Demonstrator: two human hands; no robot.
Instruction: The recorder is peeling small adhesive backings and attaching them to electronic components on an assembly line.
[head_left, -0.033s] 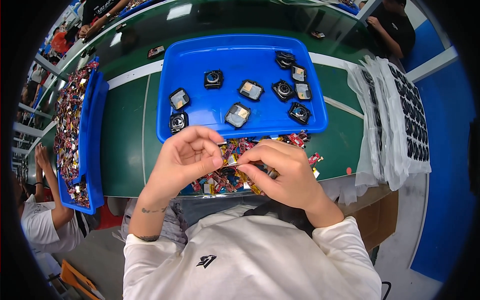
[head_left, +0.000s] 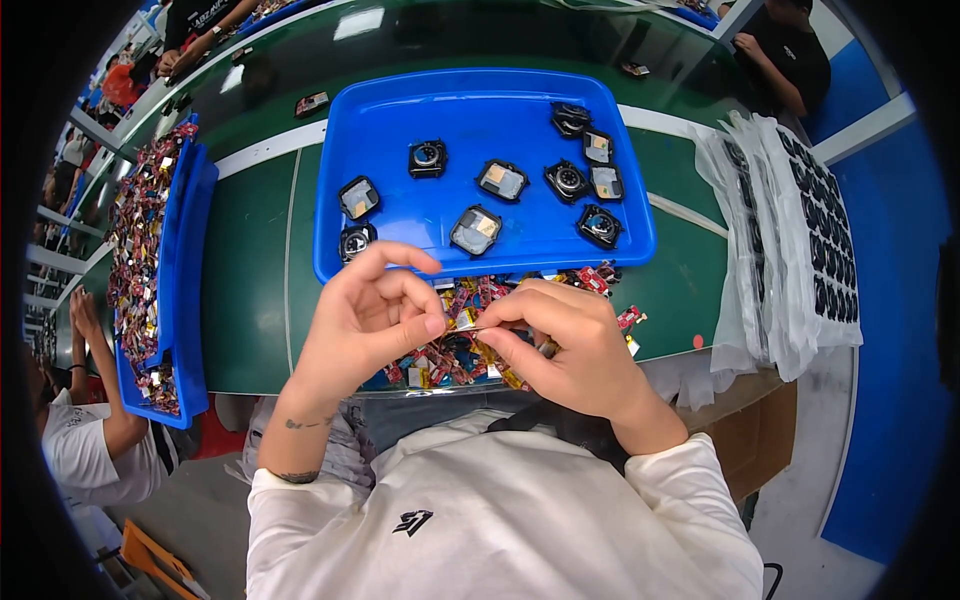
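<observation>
Over a heap of small battery-like parts with red, yellow and white wrapping, my two hands meet at a tiny thin piece, too small to name. My right hand pinches its right end between thumb and index finger. My left hand has its thumb at the other end, with the index finger raised and the rest curled; what lies behind the thumb is hidden. Just beyond is a blue tray of black watch cases, some with round sensor backs, others showing pale open insides.
Left of me stands a long blue bin filled with similar small parts. Plastic-wrapped sheets of black pieces hang over the right side of the green table. A co-worker sits at the left; others are across the table.
My left index finger has lifted and straightened slightly. My right hand and the thin piece have barely moved, and the tray's contents look the same.
</observation>
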